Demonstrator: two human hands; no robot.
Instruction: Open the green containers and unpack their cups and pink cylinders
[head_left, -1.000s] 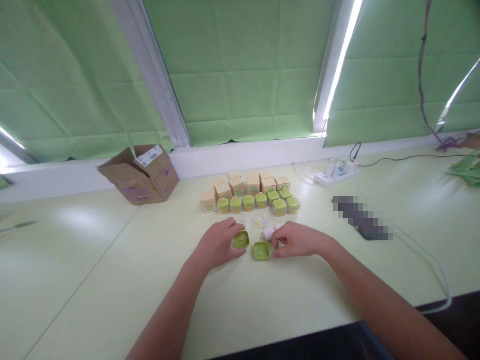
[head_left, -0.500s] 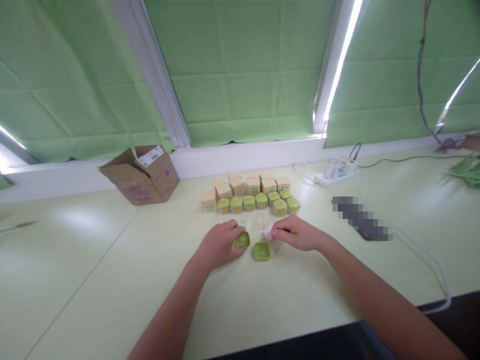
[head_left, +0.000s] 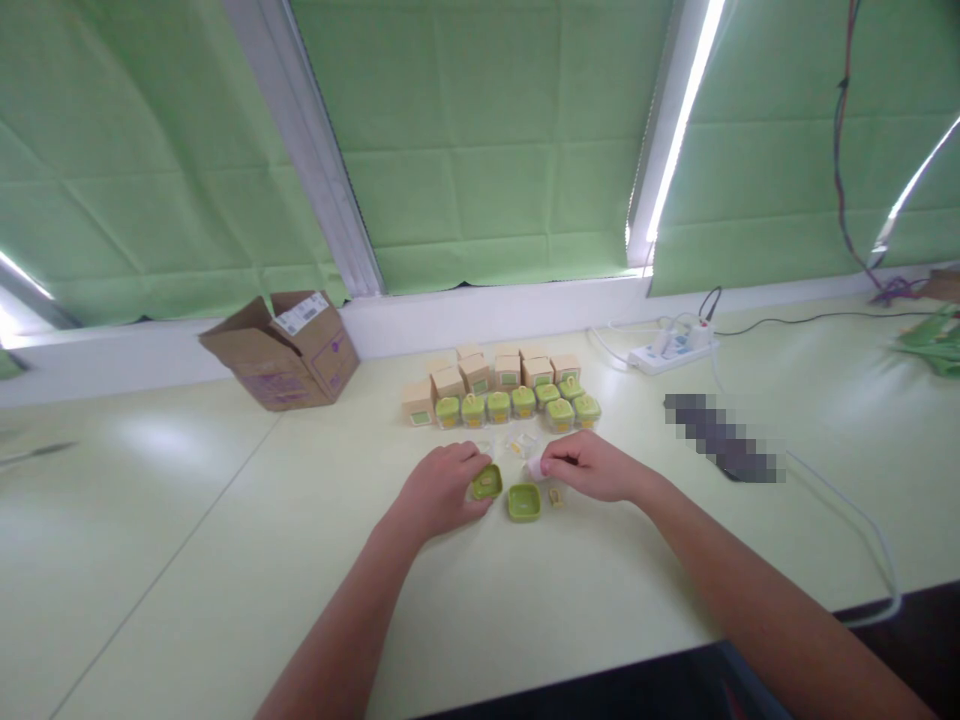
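Note:
My left hand (head_left: 437, 490) curls around a small green square lid (head_left: 486, 483), tilting it up off the pale green table (head_left: 225, 560). My right hand (head_left: 589, 466) is closed in a pinch on a small pink object (head_left: 534, 467). Between the hands a second green lid (head_left: 523, 502) lies flat, with a tiny yellow piece (head_left: 555, 496) just right of it. Small clear containers (head_left: 519, 444) sit just beyond the hands.
Behind stands a row of green-lidded jars (head_left: 517, 405) and a row of small tan boxes (head_left: 495, 372). An open cardboard box (head_left: 281, 348) lies at the back left. A white power strip (head_left: 673, 349) with cables lies at the back right, with green blinds behind.
My right hand drew back from the flat green lid toward the pink object, uncovering the tiny yellow piece on the table. My left hand tilted its green lid slightly.

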